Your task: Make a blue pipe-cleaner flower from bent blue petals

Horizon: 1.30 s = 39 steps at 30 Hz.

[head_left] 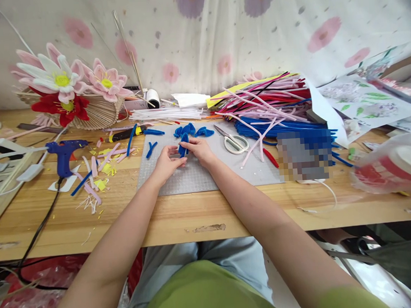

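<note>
The workpiece, a small folded piece of blue fuzzy stem [183,145], is held between both hands above the gray gridded cutting mat [196,178]. The right hand [199,150] pinches its upper part between thumb and fingers. The left hand [169,163] has thumb and fingers closed on its lower left side.

Edges and room: the mat's left edge runs left of the left fingers; its near edge lies between the fingers and the front edge of the light wooden table [191,215]. Exposed grid extends from the fingers toward the near edge, between the forearms. Just beyond the fingers, shaped blue fuzzy loops [204,132] limit movement. Left of the left fingers lies a Y-shaped blue fuzzy piece [151,149]. Right of the right fingers, near, lie scissors with pale looped handles [236,144]; farther right, a thick bundle of blue fuzzy stems [280,128]. Well left of the fingers rests a blue glue gun with a black cord [64,157].

Hard to make out: the fingers cover part of the workpiece, so its lower end and exact fold cannot be read. Well right of the fingers, a pixelated block hides the surface beneath and part of the blue bundle. The right upper arm is cut off at the lower border.
</note>
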### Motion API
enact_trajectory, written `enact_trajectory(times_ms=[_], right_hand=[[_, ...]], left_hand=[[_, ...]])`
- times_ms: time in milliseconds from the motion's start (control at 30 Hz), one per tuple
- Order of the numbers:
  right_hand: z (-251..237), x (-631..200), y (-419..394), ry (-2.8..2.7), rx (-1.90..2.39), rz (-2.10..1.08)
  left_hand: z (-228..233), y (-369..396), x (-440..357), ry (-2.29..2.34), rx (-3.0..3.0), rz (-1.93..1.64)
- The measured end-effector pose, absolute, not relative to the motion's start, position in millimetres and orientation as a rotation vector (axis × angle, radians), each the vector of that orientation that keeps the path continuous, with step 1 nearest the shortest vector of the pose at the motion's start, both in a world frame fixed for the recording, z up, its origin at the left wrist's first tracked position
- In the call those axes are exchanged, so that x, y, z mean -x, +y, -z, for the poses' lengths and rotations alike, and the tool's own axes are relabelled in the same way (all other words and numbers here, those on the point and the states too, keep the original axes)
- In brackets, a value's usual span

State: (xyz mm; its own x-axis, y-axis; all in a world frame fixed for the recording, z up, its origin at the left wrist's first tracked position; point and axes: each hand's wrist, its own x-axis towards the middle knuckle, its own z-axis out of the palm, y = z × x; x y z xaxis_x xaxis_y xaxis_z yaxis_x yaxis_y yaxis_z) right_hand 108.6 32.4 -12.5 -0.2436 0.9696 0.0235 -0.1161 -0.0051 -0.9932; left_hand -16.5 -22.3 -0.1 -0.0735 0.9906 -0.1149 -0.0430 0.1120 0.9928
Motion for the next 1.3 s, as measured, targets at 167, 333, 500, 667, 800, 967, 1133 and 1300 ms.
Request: enact_trajectory(times_ms=[167,333,500,667,800,967,1133,1300], right_hand=[[9.6,-108.4,31.3,-1.342,1.001,-1.433],[-0.8,-110.8,25.2,-1.416,1.04,-1.453],[-0.9,-113.2,26.6,-1.452,1.022,-1.485],[5.9,-113.4,31.7,-1.514,1.037,-1.416],[7.2,-114.4,32.9,-1.533,1.046,-1.446],[5.7,-116.8,32.2,-1.481,0.965,-1.559],[7.2,-118.5,31.8,-1.451,0.909,-1.713],[5.0,-119.5,29.5,-1.374,0.767,-1.87]], left_hand=[[7.5,-19.2,25.3,1.489,-1.448,-1.161],[-4.2,-23.9,32.3,1.694,-1.793,-0.962],[-12.4,-26.5,31.9,1.789,-1.944,-0.854],[-12.8,-27.6,29.8,1.773,-1.98,-0.942],[-10.9,-26.3,31.1,1.692,-1.985,-1.015],[-7.4,-22.0,32.0,1.56,-1.609,-1.084],[-7.2,-20.7,33.9,1.319,-1.292,-1.059],[-9.6,-23.5,35.9,1.19,-1.079,-0.975]])
